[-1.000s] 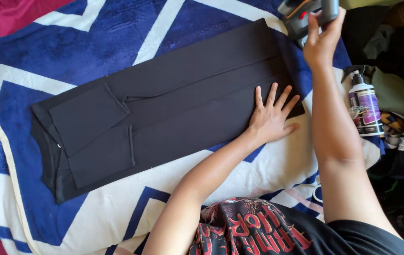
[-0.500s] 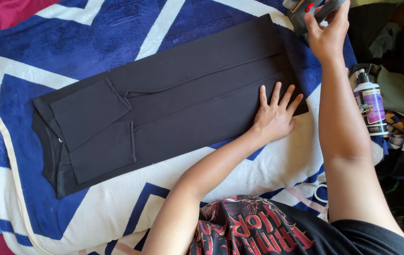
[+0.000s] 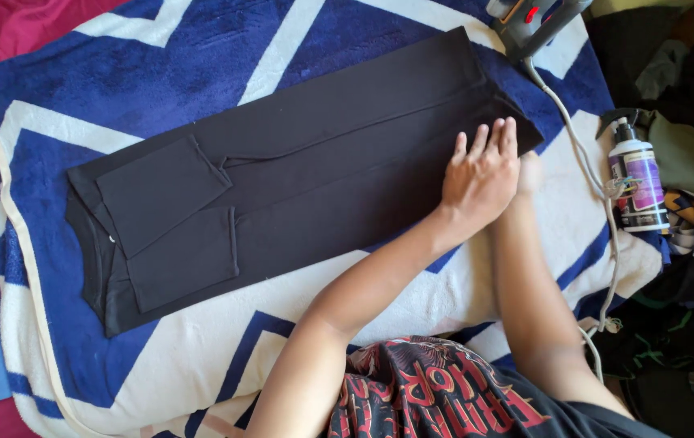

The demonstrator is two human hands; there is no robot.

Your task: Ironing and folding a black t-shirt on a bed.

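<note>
While the left hand (image 3: 482, 174) lies flat, fingers together, holding nothing, on the folded black garment (image 3: 282, 174), the right hand (image 3: 529, 172) sits half-hidden, its grip unclear; smoothing seems underway, next a fold

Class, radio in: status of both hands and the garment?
Left hand flat on black garment. Right hand mostly hidden behind it, at the garment's edge. Iron parked off the garment, cord alongside.

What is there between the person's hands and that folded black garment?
Nothing visible. The left hand lies flat right on the black garment. The right hand is mostly hidden behind it at the garment's edge. The iron sits apart at the top.
</note>
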